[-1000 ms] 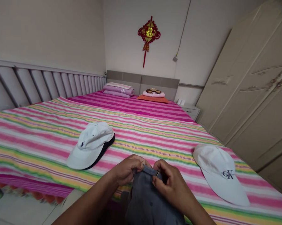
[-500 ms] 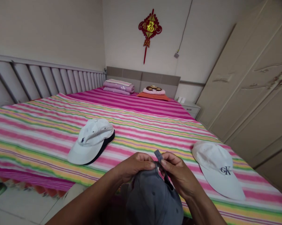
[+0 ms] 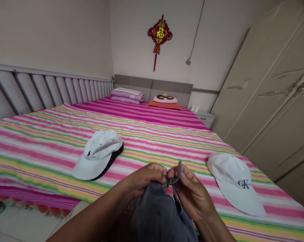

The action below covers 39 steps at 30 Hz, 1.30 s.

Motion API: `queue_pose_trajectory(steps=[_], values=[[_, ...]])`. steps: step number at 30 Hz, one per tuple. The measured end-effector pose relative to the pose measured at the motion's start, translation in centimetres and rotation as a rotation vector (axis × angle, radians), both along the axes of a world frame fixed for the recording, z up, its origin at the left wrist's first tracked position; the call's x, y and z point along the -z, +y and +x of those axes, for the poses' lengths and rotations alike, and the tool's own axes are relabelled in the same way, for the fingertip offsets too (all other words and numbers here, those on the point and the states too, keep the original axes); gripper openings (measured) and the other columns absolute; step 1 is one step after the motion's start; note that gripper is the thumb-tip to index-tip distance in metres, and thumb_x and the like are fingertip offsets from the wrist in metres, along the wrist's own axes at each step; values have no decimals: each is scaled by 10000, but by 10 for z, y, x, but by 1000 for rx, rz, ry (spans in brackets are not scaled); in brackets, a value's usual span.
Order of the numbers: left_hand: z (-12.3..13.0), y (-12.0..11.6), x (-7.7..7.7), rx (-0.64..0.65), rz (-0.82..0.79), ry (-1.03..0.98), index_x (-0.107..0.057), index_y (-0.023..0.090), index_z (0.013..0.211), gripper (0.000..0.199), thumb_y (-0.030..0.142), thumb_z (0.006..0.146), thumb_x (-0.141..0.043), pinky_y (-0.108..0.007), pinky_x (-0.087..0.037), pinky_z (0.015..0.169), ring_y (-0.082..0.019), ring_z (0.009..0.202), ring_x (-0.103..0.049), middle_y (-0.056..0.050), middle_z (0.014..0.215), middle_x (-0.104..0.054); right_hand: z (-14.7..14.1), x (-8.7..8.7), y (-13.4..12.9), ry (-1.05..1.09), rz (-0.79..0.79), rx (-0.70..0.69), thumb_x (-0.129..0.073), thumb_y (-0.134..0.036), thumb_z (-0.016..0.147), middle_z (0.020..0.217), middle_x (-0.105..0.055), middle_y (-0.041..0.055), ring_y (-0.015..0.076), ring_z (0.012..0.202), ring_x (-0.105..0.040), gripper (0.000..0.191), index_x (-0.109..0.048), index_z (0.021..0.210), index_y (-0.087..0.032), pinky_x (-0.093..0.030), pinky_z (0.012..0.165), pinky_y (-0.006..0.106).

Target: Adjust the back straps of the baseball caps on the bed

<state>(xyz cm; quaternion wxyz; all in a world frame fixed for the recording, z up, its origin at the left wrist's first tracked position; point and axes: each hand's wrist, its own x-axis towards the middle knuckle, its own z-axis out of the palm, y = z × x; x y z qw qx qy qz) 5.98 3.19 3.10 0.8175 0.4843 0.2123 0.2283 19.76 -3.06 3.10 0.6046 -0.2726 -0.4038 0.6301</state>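
A dark grey cap (image 3: 162, 215) hangs between my hands at the bottom centre, its back strap upward. My left hand (image 3: 148, 178) pinches the strap's buckle end at the cap's edge. Opposite it, my right hand (image 3: 189, 188) grips the grey strap (image 3: 179, 171), whose loose end bends up past the fingers. On the striped bed cover, left of my hands, lies a white cap (image 3: 98, 154) with a small dark logo, resting over a dark cap (image 3: 113, 159). Another white cap (image 3: 236, 181) with dark letters lies to the right.
Folded purple bedding (image 3: 128, 95) and a pink folded item (image 3: 165, 98) on orange cloth lie near the headboard (image 3: 172, 88). A metal railing (image 3: 53, 84) runs along the left. A nightstand (image 3: 204, 118) and a large wardrobe (image 3: 265, 97) stand on the right.
The strap's loose end has shifted right and now curves upward. My right hand has turned slightly, its fingers closer to my left hand. The grey cap's crown has folded in somewhat.
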Motion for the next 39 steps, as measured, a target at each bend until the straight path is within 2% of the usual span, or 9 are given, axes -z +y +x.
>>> queue_pose_trajectory(steps=[5,7,11,14,22,28,31,35,39], values=[[0,-4,-1,-10,18,-28,-530,131,505,46,132,475,-496,-214,-326,459,-104,430,-484,-24,477,-569,0,2,1,-1,45,-7,-622,-353,691,670,-520,17,181,673,-481,150,-594,666,-207,-415,659,325],[0,-6,-1,-33,42,-18,-542,136,530,48,136,492,-513,-217,-326,463,-103,438,-486,-16,497,-570,0,3,1,-32,70,46,-612,-363,703,650,-511,15,171,653,-462,174,-580,643,-203,-401,634,307],[0,-11,-2,-110,131,85,-579,129,573,53,165,535,-578,-202,-211,399,-46,370,-334,39,446,-472,1,5,0,-117,106,190,-622,-385,709,595,-509,2,150,594,-431,221,-560,604,-201,-364,590,278],[-1,-12,-1,-120,173,96,-592,121,591,103,213,562,-627,-201,-185,402,-32,380,-287,45,451,-455,0,6,-1,-78,87,180,-637,-382,706,566,-506,-9,129,555,-405,225,-553,607,-199,-350,569,261],[-4,-12,13,-82,143,31,-577,133,607,170,276,597,-670,-207,-215,438,-50,428,-351,24,516,-494,-4,4,-2,-41,31,147,-661,-351,689,490,-469,-40,103,482,-352,204,-531,642,-201,-320,500,230],[0,-12,15,-210,263,-82,-576,134,575,124,214,587,-670,-227,-335,585,-106,638,-487,-37,744,-588,-4,5,-2,3,-70,237,-719,-306,611,547,-520,-35,45,391,-291,235,-520,609,-182,-223,379,186],[2,-12,17,-250,239,-122,-553,131,536,136,187,569,-672,-222,-342,562,-108,625,-498,-41,731,-598,-2,6,-2,-12,-102,272,-740,-266,587,544,-529,-49,17,339,-263,217,-559,679,-191,-165,343,170],[2,-12,21,-255,160,-132,-583,112,554,138,180,541,-702,-194,-331,487,-70,513,-481,-23,639,-593,1,6,-1,-59,-124,278,-745,-291,584,448,-457,-68,5,318,-266,213,-585,630,-159,-158,340,164],[2,-12,23,-224,59,-147,-592,112,578,167,194,528,-728,-193,-374,452,-90,447,-534,-20,549,-606,5,5,0,-115,-151,238,-759,-260,557,481,-475,-68,-6,315,-268,213,-587,621,-153,-143,336,160]])
